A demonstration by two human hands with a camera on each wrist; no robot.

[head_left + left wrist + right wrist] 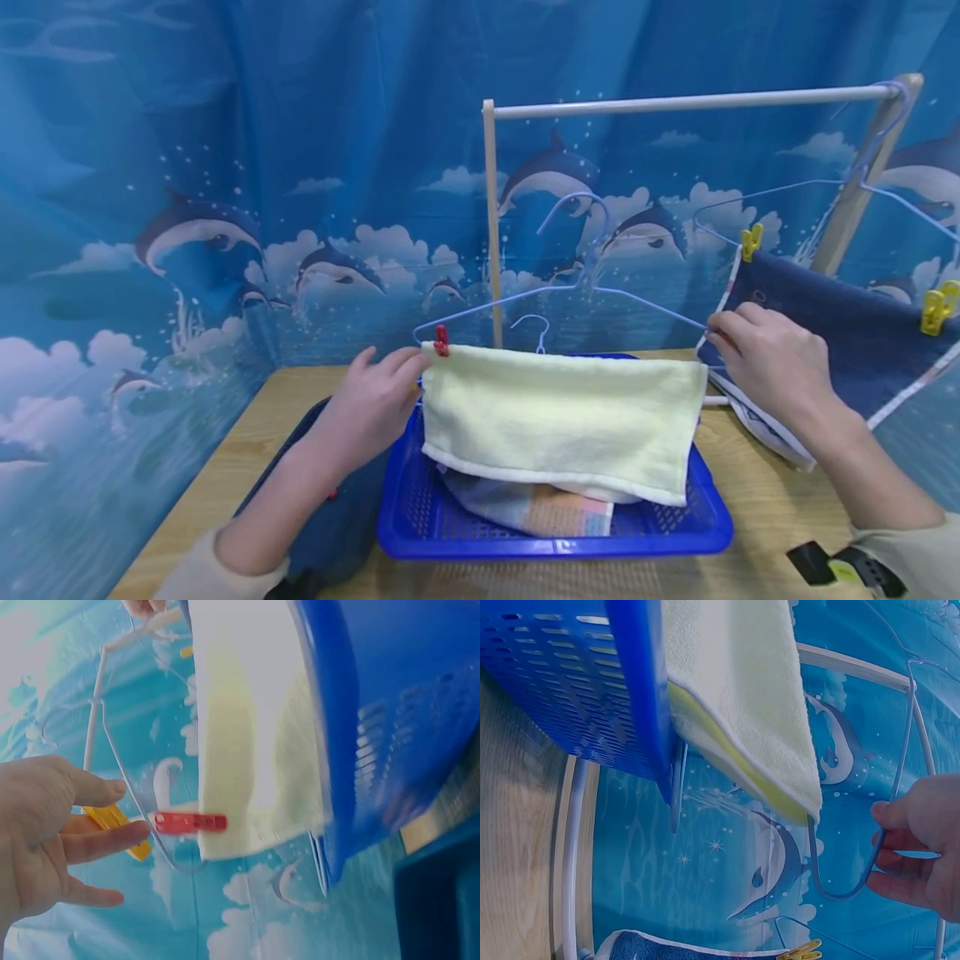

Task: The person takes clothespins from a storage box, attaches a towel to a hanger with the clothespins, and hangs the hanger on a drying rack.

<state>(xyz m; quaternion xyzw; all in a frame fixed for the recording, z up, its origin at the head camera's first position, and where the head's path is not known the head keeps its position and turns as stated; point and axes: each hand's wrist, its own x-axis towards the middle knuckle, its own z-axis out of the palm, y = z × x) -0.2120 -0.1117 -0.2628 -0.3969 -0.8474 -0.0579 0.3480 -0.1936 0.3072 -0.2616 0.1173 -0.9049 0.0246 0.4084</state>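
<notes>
A pale yellow towel (562,421) hangs folded over a light blue hanger (495,307), above the blue basket. A red clothespin (442,342) clips the towel's left top corner. Close beside that corner is my left hand (375,408), its fingers spread near the red clothespin. In the left wrist view, a yellow clothespin (112,816) is tucked between its fingers, partly hidden by one of them. My right hand (780,358) pinches the hanger's right end, just past the towel's edge. No clothespin shows on that right corner.
The blue basket (555,547) on the wooden table (757,517) holds a patterned cloth (540,504) and another hanger (542,333). Behind stands a rack (697,102), with a navy cloth (847,333) pinned to a hanger at right. Dark blue material lies left of the basket.
</notes>
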